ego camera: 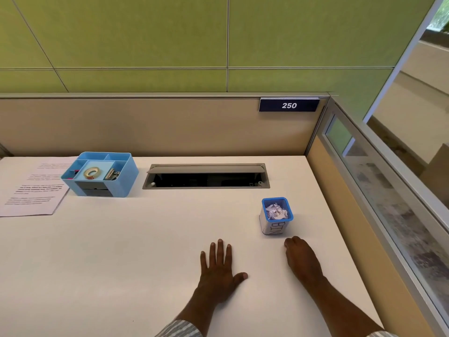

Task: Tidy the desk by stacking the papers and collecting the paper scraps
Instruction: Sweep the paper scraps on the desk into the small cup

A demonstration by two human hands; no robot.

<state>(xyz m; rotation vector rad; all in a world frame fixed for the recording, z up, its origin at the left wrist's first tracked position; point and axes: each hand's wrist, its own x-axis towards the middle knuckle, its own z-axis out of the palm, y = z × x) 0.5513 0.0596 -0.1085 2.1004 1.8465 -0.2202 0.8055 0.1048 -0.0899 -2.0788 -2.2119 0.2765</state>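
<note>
Printed papers (34,188) lie in a stack at the desk's far left, partly under the organiser's corner. A small blue-rimmed bin (277,216) labelled BIN stands right of centre and holds crumpled paper scraps (275,211). My left hand (220,268) rests flat on the white desk (145,239) with fingers spread, holding nothing. My right hand (300,256) lies just in front of the bin, fingers curled down toward the desk, not touching the bin; nothing shows in it.
A light blue desk organiser (102,175) with a tape roll and clips stands at the back left. An open grey cable hatch (206,177) is sunk into the desk at the back. Partition walls close the back and right sides.
</note>
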